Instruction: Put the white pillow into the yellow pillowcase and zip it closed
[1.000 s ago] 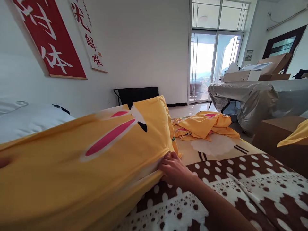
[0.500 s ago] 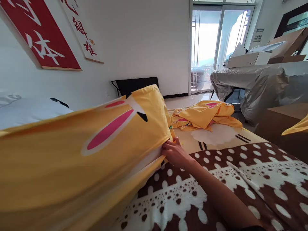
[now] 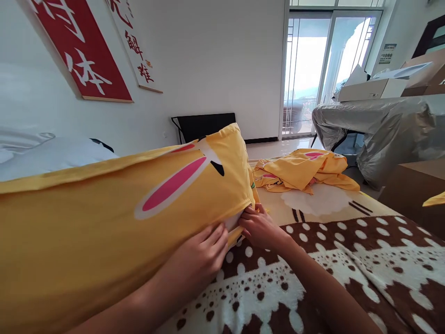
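Note:
A yellow pillowcase [image 3: 104,241] printed with pink-and-white rabbit ears stretches from the left edge to the middle of the view. Through a slit along its lower side, white filling [image 3: 233,221] shows. My right hand [image 3: 262,228] pinches the slit's edge near the pillowcase's right corner. Just left of it, my left hand [image 3: 203,253] grips the same edge, fingers bent over the cloth; the thumb is hidden.
Beneath lies a brown-and-white dotted blanket [image 3: 333,273]. Crumpled yellow cloth [image 3: 299,171] rests farther back on the bed. A white pillow [image 3: 69,155] is at the left. Cardboard boxes and a plastic-covered table [image 3: 375,116] stand at the right.
My left hand has come into view from below and taken hold of the slit's edge. My right hand stays at the corner. The view has turned slightly left.

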Tool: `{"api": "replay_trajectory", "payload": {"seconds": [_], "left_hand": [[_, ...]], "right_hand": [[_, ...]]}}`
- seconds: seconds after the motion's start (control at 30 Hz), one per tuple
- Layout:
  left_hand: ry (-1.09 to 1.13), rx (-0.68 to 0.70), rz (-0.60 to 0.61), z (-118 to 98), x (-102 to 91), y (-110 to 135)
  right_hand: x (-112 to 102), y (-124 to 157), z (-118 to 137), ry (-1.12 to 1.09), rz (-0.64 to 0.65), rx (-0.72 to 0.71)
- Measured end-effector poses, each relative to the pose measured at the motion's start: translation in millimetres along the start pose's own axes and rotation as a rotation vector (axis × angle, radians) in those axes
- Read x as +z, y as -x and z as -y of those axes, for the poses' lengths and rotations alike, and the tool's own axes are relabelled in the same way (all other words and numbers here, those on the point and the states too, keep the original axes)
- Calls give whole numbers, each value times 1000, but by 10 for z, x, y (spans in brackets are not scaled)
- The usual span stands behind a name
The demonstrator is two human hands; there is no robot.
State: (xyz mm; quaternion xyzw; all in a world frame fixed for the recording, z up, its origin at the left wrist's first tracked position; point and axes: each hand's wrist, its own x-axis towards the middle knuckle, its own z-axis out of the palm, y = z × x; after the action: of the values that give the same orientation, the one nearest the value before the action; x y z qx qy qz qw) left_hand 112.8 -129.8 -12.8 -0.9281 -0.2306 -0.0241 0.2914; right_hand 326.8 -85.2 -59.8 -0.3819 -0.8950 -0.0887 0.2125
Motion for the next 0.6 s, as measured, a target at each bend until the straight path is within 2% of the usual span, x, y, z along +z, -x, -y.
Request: {"api": "replay_trajectory", "payload": {"seconds": [0.1, 0.2, 0.3, 0.37, 0.47, 0.6], "left_hand": [[-94, 164, 21, 107, 102, -315], [0, 194, 83, 264, 297, -625], [125, 157, 191, 300, 507, -797], [154, 138, 222, 260, 623, -835], [164, 58, 209, 197, 766, -831], [213, -134, 156, 227, 881, -820]], "right_hand": [[-57, 16, -56, 0, -26, -23], [-61, 25, -127, -25, -25, -28], [-40, 29, -162, -29, 29, -22], [-48, 35, -169, -26, 65, -6], [-119, 61, -183, -50, 106, 27], [-239, 127, -230, -94, 131, 66]]}}
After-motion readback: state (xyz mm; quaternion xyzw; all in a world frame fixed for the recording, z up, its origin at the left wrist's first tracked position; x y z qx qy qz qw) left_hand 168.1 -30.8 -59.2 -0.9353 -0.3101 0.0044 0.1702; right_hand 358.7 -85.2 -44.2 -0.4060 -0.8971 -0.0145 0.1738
